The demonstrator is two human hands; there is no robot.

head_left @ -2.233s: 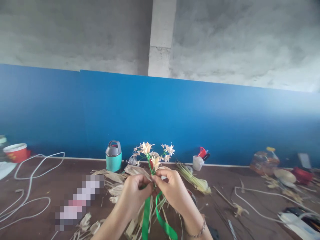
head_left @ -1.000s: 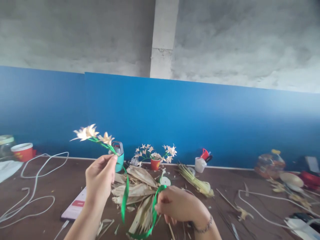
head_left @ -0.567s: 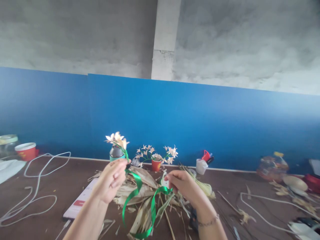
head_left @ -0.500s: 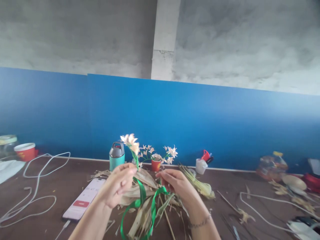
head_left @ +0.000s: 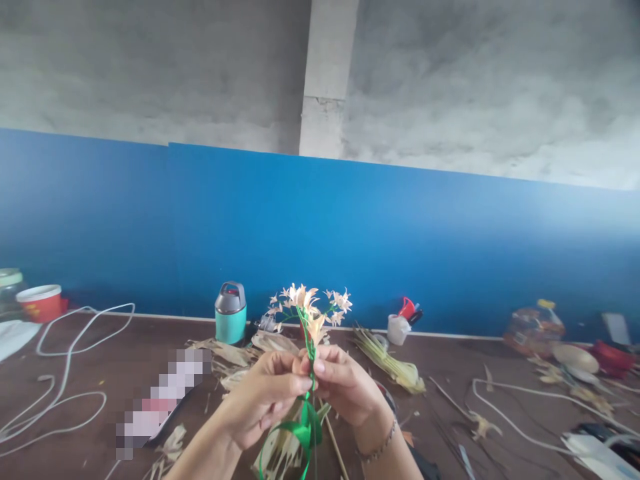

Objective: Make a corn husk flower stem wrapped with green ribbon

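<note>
A handmade flower with pale, pointed petals stands upright in front of me on a green-wrapped stem. My left hand pinches this stem from the left, thumb over the front. From the right, the closed fingertips of my right hand grip the same stem just under the petals. A shiny green ribbon hangs in loops below my fingers; where its end lies is hidden. Dry husk pieces spread over the table beneath.
Behind the held flower are more pale blossoms. A teal bottle and a pixelated phone are to the left. On the right are a pale straw bundle, a white cup of tools and a white cable.
My left hand has brought the flower right and down to the middle. My right hand has come in against it, and both hands now meet on the stem, the ribbon loops bunched below.
</note>
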